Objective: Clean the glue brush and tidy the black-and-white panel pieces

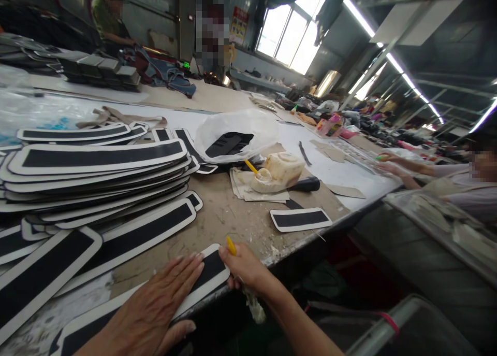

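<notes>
Your left hand (155,309) lies flat, fingers spread, palm down on a long black strip with white border (209,273) at the near table edge; the strip's near-left end runs out of frame and under your hand, so its full length is hidden. Your right hand (244,268) is closed around a yellow-handled brush (232,246), yellow tip poking up above the knuckles, bristle end hanging below the table edge (295,242) and hard to make out; the hand sits just right of the strip's rounded end, touching it. Left of you a stack of same strips (97,174) fans out, lower layers hidden, several cut off at the left frame edge. One short strip (301,218) lies alone near the right table edge. Mid-table: a dirty cream glue jug (277,172) on its side on paper sheets (248,187), a second yellow handle (250,166) beside it, a black cylindrical thing (306,184) partly behind the jug, cannot tell what it is. A clear plastic bag (236,133) veils black pieces inside. Far wall has a red poster (239,25), writing unreadable; small green digits (186,64) glow, too small to read. A co-worker's hands (388,164) work at the far right, body cut off; another person in a green top (104,22) stands far left.
</notes>
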A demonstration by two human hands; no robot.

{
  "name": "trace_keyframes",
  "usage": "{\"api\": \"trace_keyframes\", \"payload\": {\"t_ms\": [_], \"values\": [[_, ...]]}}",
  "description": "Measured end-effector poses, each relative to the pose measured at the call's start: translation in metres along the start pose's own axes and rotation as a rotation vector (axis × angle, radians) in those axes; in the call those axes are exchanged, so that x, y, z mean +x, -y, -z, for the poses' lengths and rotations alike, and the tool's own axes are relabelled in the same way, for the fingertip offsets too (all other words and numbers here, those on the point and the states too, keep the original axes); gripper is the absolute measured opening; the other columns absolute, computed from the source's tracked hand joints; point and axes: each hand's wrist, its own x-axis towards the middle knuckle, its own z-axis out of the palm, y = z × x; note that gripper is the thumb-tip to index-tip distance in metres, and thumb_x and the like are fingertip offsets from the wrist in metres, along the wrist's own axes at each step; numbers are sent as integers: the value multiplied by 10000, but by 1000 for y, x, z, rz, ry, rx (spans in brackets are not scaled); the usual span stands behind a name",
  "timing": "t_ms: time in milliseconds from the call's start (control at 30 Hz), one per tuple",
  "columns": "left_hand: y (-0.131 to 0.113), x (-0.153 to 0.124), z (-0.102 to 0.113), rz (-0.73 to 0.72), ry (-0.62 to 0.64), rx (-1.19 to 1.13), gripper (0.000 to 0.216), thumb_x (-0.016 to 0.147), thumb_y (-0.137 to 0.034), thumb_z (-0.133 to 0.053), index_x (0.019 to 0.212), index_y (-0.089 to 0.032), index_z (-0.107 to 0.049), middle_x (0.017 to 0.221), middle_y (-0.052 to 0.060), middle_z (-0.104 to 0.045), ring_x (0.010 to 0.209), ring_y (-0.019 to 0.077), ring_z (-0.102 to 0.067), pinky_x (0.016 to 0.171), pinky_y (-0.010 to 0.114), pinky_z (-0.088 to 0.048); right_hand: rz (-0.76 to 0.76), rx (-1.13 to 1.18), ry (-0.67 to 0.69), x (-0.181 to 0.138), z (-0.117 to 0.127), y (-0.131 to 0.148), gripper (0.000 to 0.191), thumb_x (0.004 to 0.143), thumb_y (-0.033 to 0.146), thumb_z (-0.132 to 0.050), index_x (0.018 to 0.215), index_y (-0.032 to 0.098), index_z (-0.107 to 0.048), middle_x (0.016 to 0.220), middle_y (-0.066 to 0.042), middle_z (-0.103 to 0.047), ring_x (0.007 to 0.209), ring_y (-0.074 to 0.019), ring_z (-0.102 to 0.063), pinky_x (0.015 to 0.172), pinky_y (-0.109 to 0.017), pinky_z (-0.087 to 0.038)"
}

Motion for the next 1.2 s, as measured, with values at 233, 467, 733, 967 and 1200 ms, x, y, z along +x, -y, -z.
{"api": "trace_keyframes", "payload": {"t_ms": [233, 467, 733, 967, 1200], "values": [[2, 3, 3, -22, 78, -138, 741, 809, -455, -508, 1415, -208, -160, 1437, 45, -299, 1247, 213, -405, 948, 320, -448, -10, 55, -12, 2, -1, -4, 452, 886, 459, -388, 532, 180, -418, 297, 58, -411, 234, -61, -346, 265, -141, -255], [2, 2, -1, -53, 111, -194, 694, 850, -465, -443, 1419, -204, -141, 1437, 58, -298, 1262, 211, -373, 973, 304, -400, -3, 87, -19, 3, -1, -3, 472, 876, 479, -394, 523, 169, -432, 303, 52, -420, 232, -60, -353, 265, -142, -270], [-6, 13, 0, -5, 143, -371, 804, 827, -481, -479, 1422, -244, 9, 1436, 62, -286, 1257, 233, -380, 985, 375, -394, -5, 84, -37, 4, -2, -5, 400, 873, 464, -389, 610, 170, -457, 298, 68, -420, 237, -67, -369, 277, -138, -304], [-8, 11, 0, 31, 213, -458, 765, 843, -494, -448, 1420, -271, 1, 1485, 45, -185, 1336, 230, -216, 1061, 421, -285, 8, 49, -97, 7, -7, -9, 331, 852, 441, -436, 647, 183, -458, 289, 81, -403, 247, -81, -387, 269, -142, -290], [-9, 5, 18, 137, 319, -582, 759, 809, -461, -515, 1413, -310, -81, 1497, 41, -116, 1355, 245, -118, 1084, 506, -178, 58, 19, -95, 8, -8, -14, 421, 761, 582, -462, 658, 174, -468, 313, 80, -401, 252, -60, -334, 266, -149, -247]]}}
